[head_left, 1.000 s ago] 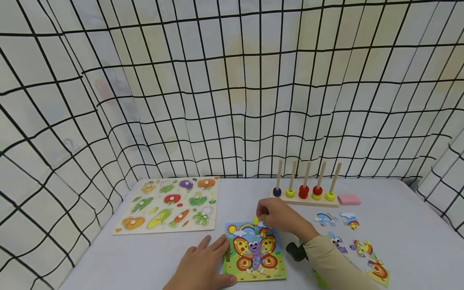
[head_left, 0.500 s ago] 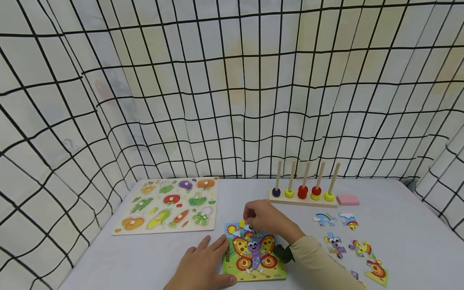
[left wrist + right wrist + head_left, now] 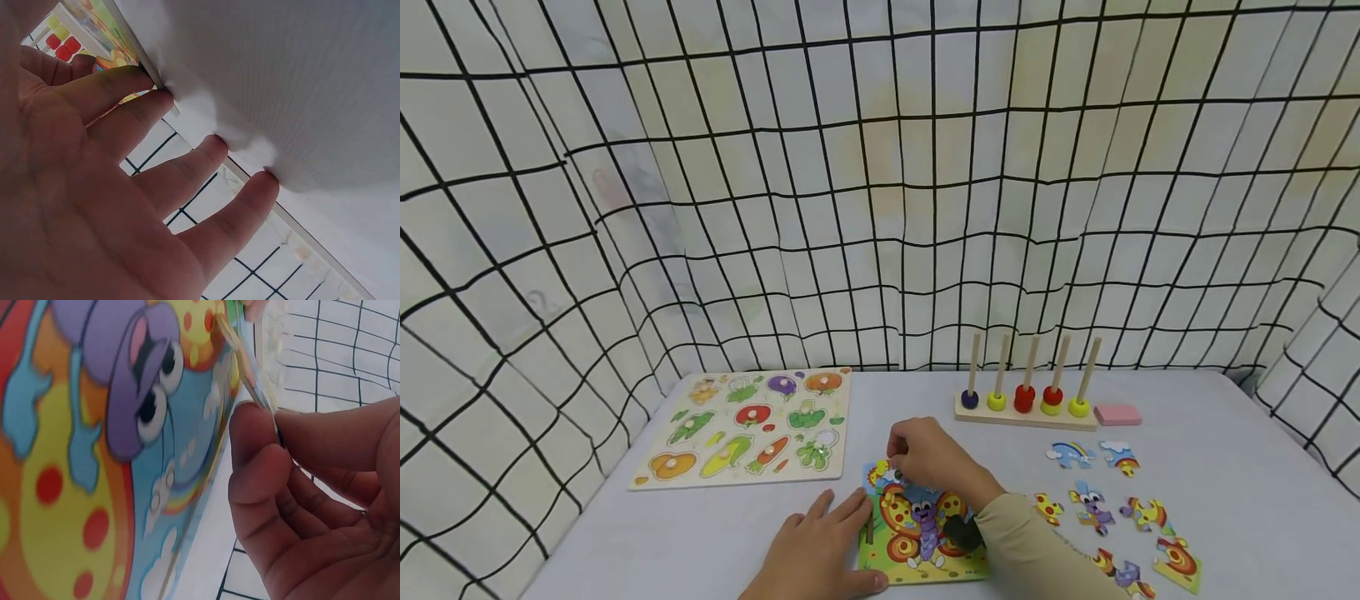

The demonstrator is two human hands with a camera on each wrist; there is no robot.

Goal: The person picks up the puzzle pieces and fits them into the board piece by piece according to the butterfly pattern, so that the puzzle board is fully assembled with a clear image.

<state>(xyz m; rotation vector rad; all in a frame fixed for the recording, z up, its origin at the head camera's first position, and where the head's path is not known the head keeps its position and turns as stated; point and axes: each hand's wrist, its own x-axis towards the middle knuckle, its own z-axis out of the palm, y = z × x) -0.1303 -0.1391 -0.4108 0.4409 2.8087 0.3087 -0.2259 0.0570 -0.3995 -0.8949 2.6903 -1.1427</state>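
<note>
In the head view a butterfly jigsaw board (image 3: 928,546) lies on the white table. My left hand (image 3: 820,546) rests at its left side with fingers extended. Its fingertips touch the board's edge in the left wrist view. My right hand (image 3: 934,458) is over the board's upper left corner, partly hiding its top. Between thumb and forefinger it pinches a thin jigsaw piece (image 3: 250,372), seen nearly edge-on in the right wrist view and tilted against the board's picture. Several loose pieces lie to the right, among them a rainbow piece (image 3: 1070,454) and a purple one (image 3: 1092,507).
A vegetable peg puzzle (image 3: 837,408) lies at the back left. Behind the right hand stands a wooden bead stacker (image 3: 1026,408) with upright pegs, a pink block (image 3: 1117,414) beside it. Black netting (image 3: 906,242) over white cloth surrounds the table.
My right hand has moved left along the board's top edge to its upper left corner, carrying the piece. Loose pieces under the right forearm have come into view. The left hand stays put.
</note>
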